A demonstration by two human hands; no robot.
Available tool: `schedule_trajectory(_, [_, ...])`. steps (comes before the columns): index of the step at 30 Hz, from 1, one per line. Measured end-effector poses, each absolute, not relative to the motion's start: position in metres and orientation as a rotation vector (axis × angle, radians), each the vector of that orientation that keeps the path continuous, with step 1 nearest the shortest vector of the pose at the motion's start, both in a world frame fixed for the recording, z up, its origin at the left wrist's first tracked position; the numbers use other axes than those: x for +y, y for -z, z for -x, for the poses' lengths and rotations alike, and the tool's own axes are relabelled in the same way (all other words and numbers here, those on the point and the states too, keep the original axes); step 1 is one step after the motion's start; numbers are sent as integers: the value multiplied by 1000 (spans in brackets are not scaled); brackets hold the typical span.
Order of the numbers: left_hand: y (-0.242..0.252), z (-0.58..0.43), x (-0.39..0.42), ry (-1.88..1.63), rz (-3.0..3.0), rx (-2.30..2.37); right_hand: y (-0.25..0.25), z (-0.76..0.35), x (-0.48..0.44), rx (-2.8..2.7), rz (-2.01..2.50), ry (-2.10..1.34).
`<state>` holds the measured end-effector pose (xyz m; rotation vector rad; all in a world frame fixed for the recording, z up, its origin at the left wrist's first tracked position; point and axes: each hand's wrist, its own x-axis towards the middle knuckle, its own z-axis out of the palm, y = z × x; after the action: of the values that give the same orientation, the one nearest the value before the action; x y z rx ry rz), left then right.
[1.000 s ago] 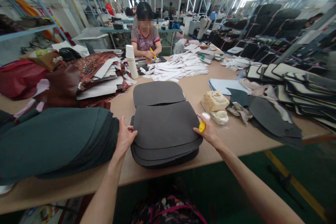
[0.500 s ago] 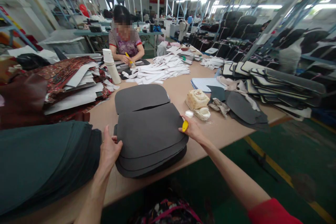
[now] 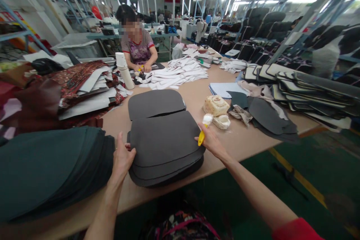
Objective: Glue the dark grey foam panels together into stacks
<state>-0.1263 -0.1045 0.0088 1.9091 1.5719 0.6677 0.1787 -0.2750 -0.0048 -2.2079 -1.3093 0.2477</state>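
Yellow brush (image 3: 201,138) has tipped a bit, right hand (image 3: 211,140) curled round it.
Looks like squaring grey panels (image 3: 164,135) on the tabletop (image 3: 243,143); left hand (image 3: 122,159) half-open, thumb at their edge. Next move probably needs even pressure both sides.

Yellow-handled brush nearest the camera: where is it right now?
In the head view, the yellow-handled brush is right of centre, in the person's right hand, by the dark grey sheets, its white end near the beige block.
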Motion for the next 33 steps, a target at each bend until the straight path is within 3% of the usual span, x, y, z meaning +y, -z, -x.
schedule_trajectory(5, [-10,129,-114,-744,-1886,1517,15,-175,-277,-1466,2201,-103])
schedule_trajectory(13, [2,135,-115,-845,-1863,1439,41,-176,-283,-1620,2019,-323])
schedule_trajectory(25, [18,141,-111,-771,-2013,1406,47,-178,-284,-1643,2076,-262])
schedule_trajectory(33, [2,136,-118,-712,-2256,1389,40,-169,-283,-1537,1993,-256])
